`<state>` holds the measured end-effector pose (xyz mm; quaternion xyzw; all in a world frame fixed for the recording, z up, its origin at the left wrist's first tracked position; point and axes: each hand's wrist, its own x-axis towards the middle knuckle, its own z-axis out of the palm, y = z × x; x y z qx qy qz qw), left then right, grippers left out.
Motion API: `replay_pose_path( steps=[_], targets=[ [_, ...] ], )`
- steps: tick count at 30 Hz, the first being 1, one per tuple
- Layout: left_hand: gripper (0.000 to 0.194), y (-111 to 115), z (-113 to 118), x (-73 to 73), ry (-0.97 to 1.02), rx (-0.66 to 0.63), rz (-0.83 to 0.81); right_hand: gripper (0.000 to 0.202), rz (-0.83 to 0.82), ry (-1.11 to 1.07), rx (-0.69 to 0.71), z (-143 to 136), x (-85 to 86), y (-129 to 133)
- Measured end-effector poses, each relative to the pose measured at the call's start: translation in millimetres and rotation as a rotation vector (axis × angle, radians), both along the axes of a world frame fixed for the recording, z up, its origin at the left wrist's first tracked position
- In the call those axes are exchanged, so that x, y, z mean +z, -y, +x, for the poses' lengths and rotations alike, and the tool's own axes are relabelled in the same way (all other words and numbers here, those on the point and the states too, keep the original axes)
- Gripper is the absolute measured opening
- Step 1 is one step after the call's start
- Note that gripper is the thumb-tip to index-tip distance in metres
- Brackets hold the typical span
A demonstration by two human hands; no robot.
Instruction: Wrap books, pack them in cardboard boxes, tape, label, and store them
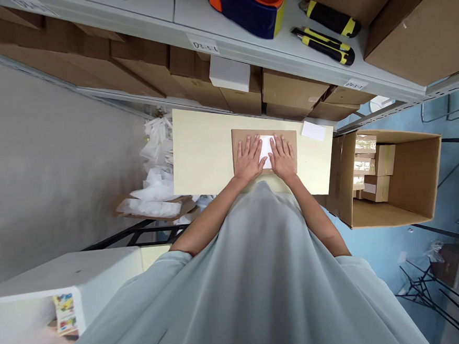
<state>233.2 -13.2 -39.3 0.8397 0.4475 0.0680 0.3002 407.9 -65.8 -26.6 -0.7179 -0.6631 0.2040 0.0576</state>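
Note:
A flat brown cardboard box [265,133] lies on a pale yellow table [203,154] in front of me. On its top is a white label [267,151]. My left hand [248,159] rests flat on the cardboard at the label's left edge, fingers spread. My right hand [283,157] lies flat at the label's right edge, also with fingers apart. Both palms touch the top and cover parts of the label's sides. Another white piece of paper [313,130] lies on the table behind and to the right of the box.
An open carton [413,179] with several small taped boxes stands right of the table. The shelf [238,47] above holds box cutters [329,35] and a tape dispenser [251,8], with cartons below. White packing material [157,161] is piled at left; a white bin [100,273] stands lower left.

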Motion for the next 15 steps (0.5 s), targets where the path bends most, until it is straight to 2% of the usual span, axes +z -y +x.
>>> replay_pose_path(
  steps=[15],
  targets=[
    [0.080, 0.4, -0.1, -0.1, 0.013, 0.000, -0.005, 0.068, 0.007, -0.005, -0.007, 0.2, -2.6, 0.0]
  ],
)
